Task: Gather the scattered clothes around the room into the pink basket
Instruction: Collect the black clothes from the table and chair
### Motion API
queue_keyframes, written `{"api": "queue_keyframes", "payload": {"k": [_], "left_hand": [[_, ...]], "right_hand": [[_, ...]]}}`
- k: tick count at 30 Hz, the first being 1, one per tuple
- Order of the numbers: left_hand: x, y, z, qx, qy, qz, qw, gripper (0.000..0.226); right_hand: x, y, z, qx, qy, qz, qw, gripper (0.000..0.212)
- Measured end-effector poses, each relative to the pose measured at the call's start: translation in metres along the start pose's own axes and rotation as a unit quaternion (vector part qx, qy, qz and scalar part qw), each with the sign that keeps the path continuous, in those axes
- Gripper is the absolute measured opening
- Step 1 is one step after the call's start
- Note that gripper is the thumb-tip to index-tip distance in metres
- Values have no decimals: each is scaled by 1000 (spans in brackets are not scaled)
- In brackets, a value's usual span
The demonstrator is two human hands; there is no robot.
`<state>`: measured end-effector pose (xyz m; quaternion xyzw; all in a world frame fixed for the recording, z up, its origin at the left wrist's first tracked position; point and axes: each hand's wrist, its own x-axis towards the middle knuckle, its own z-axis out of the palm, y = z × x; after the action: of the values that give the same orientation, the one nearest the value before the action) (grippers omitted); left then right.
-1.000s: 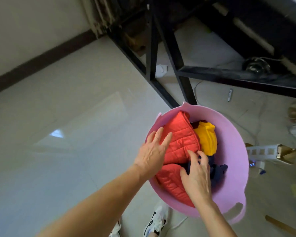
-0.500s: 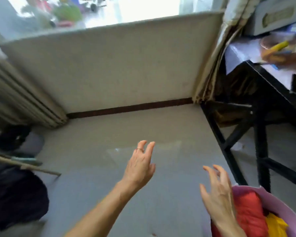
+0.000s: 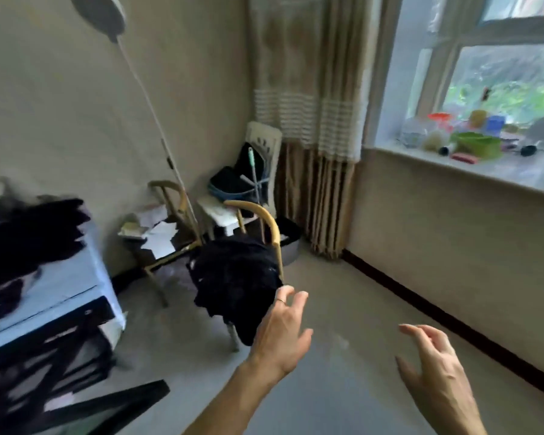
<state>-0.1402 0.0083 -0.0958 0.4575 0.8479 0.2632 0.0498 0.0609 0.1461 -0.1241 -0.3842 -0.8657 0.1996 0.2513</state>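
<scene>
A dark garment [image 3: 236, 277] hangs over the curved back of a wooden chair [image 3: 264, 218] in the middle of the view. My left hand [image 3: 281, 334] is raised just in front of its lower right edge, fingers spread and holding nothing. My right hand [image 3: 434, 378] hovers lower right over bare floor, fingers loosely spread and empty. More dark clothes [image 3: 29, 237] lie on a light blue table [image 3: 66, 287] at the left. The pink basket is out of view.
A white chair [image 3: 230, 215] with dark items stands in the corner by a beige curtain [image 3: 311, 120]. A lamp pole [image 3: 157, 120] leans near the wall. The windowsill [image 3: 453, 164] at right holds several small objects. A black frame [image 3: 60, 356] sits lower left.
The view swung up and left from the pink basket to the room corner. Both hands left the clothes in the basket and are now raised, empty.
</scene>
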Motion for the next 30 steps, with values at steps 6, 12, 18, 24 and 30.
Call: {"api": "queue_keyframes", "payload": {"k": [6, 12, 18, 24, 30], "left_hand": [[16, -97, -79, 24, 68, -78, 994, 52], [-10, -248, -178, 70, 133, -214, 965, 50], [-39, -339, -231, 105, 147, -324, 929, 47], [-50, -398, -244, 112, 142, -400, 899, 45], [-69, -442, -274, 124, 192, -452, 862, 52]], "right_hand": [[63, -133, 86, 16, -84, -141, 986, 63], [95, -299, 202, 89, -181, -301, 932, 57], [99, -404, 281, 131, -250, -417, 864, 65], [121, -467, 331, 147, -277, -471, 824, 54], [147, -541, 370, 136, -288, -513, 797, 50]]}}
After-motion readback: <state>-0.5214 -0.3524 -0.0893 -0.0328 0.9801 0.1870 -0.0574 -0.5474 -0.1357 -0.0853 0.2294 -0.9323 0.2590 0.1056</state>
